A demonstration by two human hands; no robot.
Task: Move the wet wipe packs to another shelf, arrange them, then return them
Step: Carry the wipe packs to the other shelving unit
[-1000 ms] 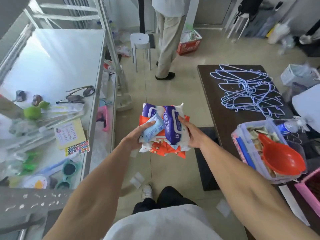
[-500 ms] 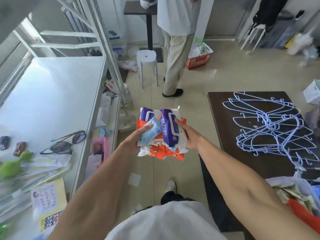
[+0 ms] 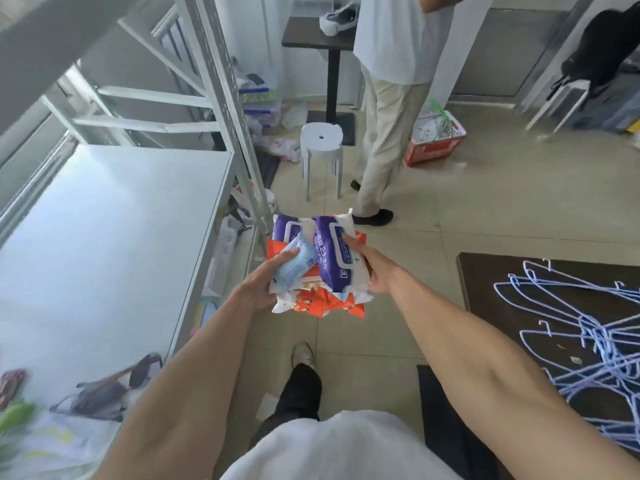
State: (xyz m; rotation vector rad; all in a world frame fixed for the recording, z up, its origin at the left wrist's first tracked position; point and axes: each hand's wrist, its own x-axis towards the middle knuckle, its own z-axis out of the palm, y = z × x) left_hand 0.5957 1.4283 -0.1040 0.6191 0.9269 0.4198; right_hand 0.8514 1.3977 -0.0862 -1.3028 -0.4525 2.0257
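I hold a stack of wet wipe packs (image 3: pixel 320 268) between both hands, over the floor and just right of the white shelf (image 3: pixel 114 237). Two purple-and-white packs (image 3: pixel 337 258) lie on top, a small light-blue pack (image 3: pixel 294 263) sits at the left, and orange packs (image 3: pixel 325 303) are underneath. My left hand (image 3: pixel 258 284) grips the left side with its thumb on the light-blue pack. On the right side, my right hand (image 3: pixel 372 268) has its thumb pressed on a purple pack. The shelf's upper board is mostly bare.
Sunglasses (image 3: pixel 110 386) and small items lie at the shelf's near end. A grey shelf post (image 3: pixel 225 109) rises just left of the packs. A person (image 3: pixel 391 109) stands ahead beside a white stool (image 3: pixel 321 157). A dark table with blue wire hangers (image 3: pixel 568 327) is on the right.
The view has swung upward and forward along the shelf; the cluttered near end and the bin at right have slid out of sight. Both hands keep the same hold on the stack.
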